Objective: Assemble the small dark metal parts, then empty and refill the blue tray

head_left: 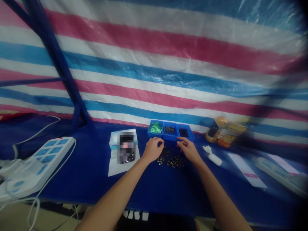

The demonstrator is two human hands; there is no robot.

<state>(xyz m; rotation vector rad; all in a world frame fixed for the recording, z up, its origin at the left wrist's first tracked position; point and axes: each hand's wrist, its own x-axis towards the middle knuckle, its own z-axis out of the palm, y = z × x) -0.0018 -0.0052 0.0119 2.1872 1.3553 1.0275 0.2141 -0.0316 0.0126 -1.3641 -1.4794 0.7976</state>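
Note:
My left hand [153, 149] is over the blue table, left of a scatter of small dark and brass-coloured metal parts [160, 160]. Its fingers curl toward the thumb; whatever is between the tips is too small to make out. Across from it, my right hand [189, 150] points inward with index finger and thumb apart and nothing visible between them. Below and between both hands lies a denser pile of similar small metal parts [176, 162]. Just behind the hands stand three joined blue bins: one with green packets [156, 128], one with small dark pieces [169, 130], one with dark contents [184, 132].
Left are a tissue box [115, 141] with a phone [126, 147] against it, and a white power strip [40, 163] with cables. Right are a white earbud case [215, 159], a bottle [216, 129], a yellow packet [232, 134] and a white card [246, 170].

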